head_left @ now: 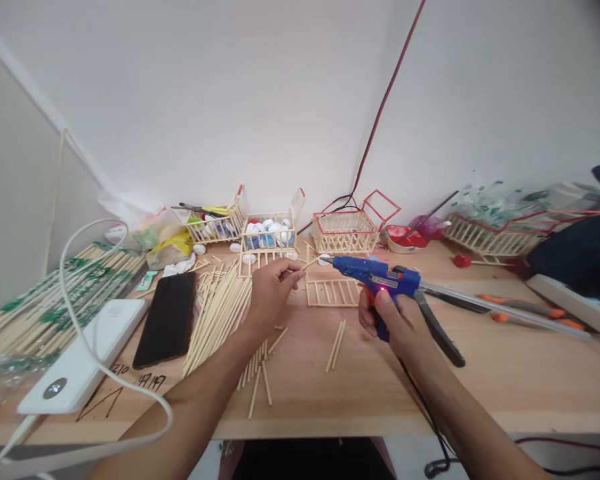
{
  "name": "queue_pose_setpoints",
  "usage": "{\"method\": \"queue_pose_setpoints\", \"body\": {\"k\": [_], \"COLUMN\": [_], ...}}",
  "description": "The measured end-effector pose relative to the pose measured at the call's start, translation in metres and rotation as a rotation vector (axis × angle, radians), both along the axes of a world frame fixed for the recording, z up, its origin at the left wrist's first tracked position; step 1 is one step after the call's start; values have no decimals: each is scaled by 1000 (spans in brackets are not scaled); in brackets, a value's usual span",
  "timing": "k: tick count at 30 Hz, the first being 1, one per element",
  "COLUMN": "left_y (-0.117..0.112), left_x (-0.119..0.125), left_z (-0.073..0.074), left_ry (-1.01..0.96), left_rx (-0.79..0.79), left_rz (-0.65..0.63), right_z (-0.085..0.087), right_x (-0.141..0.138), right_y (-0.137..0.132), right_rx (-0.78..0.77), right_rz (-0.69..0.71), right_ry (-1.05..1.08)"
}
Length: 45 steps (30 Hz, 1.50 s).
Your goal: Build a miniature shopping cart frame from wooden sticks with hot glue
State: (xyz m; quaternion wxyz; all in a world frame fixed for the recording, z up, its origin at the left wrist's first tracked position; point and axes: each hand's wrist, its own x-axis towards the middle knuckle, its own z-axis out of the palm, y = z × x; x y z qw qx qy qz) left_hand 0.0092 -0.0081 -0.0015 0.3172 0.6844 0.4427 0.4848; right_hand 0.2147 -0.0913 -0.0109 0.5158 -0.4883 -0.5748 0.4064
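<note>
My left hand (275, 290) pinches a short wooden stick (311, 263) between thumb and fingers. A blue hot glue gun (375, 273) is gripped in my right hand (397, 313), its red light lit and its nozzle pointing left, close to the stick's end. A clear glue stick (460, 293) juts from the gun's back. Just behind and below the nozzle lies a flat ladder-like frame of sticks (333, 305) on the table. Two loose sticks (335, 347) rest in front of it. Beside my left forearm spreads a pile of wooden sticks (220, 307).
Stick baskets stand along the wall, including a red-rimmed basket (347, 230) and one holding bottle caps (270, 233). Left are a phone (166, 320), a white power bank (85, 353) with a cable, and packaged sticks (45, 293). Orange-handled pliers (525, 307) lie right.
</note>
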Motion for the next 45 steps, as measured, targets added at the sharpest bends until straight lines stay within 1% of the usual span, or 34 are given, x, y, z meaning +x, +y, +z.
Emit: {"method": "queue_pose_setpoints", "body": {"k": [6, 12, 24, 34, 39, 42, 45], "left_y": [1, 1, 1, 4, 2, 2, 8], "left_x": [0, 0, -1, -2, -1, -2, -6], "left_z": [-1, -2, -2, -5, -4, -3, -5], "left_ry": [-20, -25, -3, -4, 1, 29, 20], "left_rx": [1, -12, -1, -17, -2, 24, 60], "left_rz": [-10, -11, -4, 2, -7, 9, 24], "right_z": [0, 3, -1, 0, 3, 5, 6], "right_x": [-4, -6, -6, -3, -5, -6, -7], "right_y": [2, 2, 3, 1, 0, 0, 0], "right_rx": [10, 9, 36, 44, 29, 32, 38], "right_rz": [83, 85, 75, 70, 54, 45, 28], "right_ry": [119, 164, 106, -18, -15, 11, 32]}}
